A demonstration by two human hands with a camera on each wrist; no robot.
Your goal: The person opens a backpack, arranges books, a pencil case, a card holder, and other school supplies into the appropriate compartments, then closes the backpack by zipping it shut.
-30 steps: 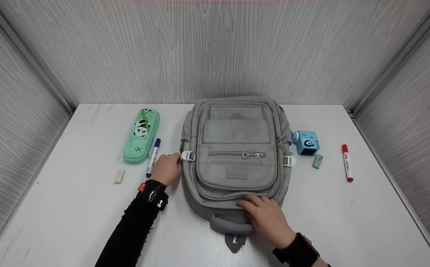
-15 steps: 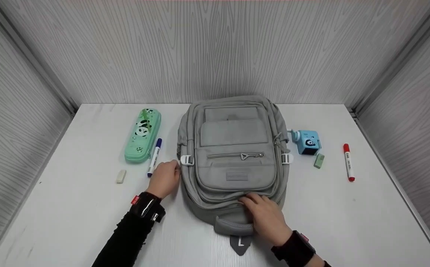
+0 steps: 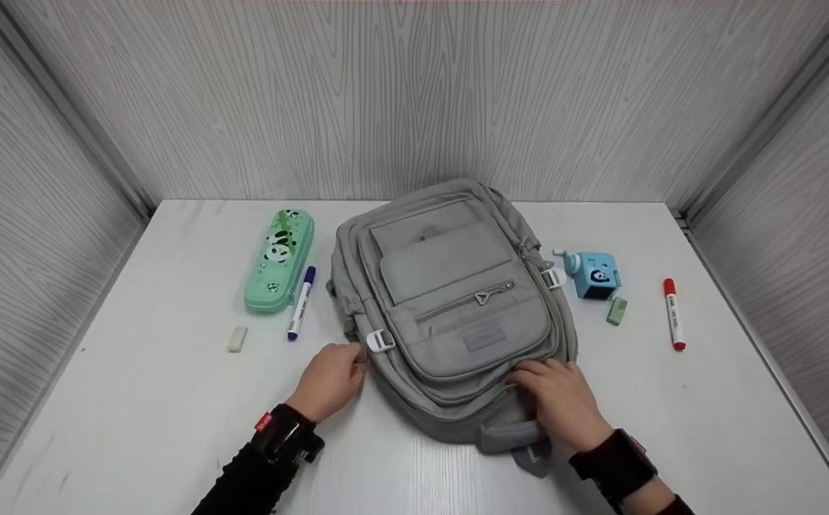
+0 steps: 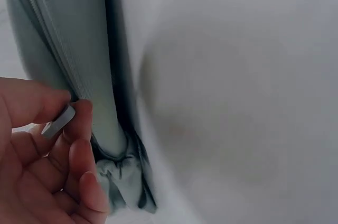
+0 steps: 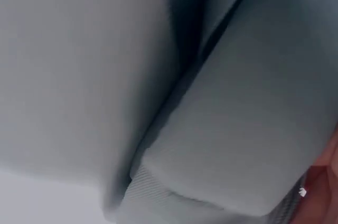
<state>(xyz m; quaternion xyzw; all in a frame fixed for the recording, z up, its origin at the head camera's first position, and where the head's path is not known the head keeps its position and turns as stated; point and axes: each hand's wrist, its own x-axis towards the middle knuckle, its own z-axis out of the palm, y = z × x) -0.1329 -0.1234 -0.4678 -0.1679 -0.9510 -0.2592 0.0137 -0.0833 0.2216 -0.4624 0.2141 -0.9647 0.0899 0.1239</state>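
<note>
A grey backpack (image 3: 457,286) lies front side up and slanted on the white table, its carry handle (image 3: 511,436) at the near end. At its left side, my left hand (image 3: 328,380) is close below a white strap buckle (image 3: 380,340). In the left wrist view, thumb and forefinger pinch a small grey zipper pull (image 4: 60,121) beside the zipper. My right hand (image 3: 561,400) grips the backpack's near edge by the handle, fingers curled into the fabric. The right wrist view shows mostly the padded handle (image 5: 237,113), with part of that hand at the right edge.
A green panda pencil case (image 3: 280,261), a blue marker (image 3: 301,304) and a white eraser (image 3: 237,339) lie left of the backpack. On the right are a blue pencil sharpener (image 3: 595,275), a green eraser (image 3: 616,311) and a red marker (image 3: 674,315). Wood-grain panels enclose the table.
The backpack has turned, its near end swinging right. My right hand has moved right with it, while my left hand has come nearer along the bag's left side.
</note>
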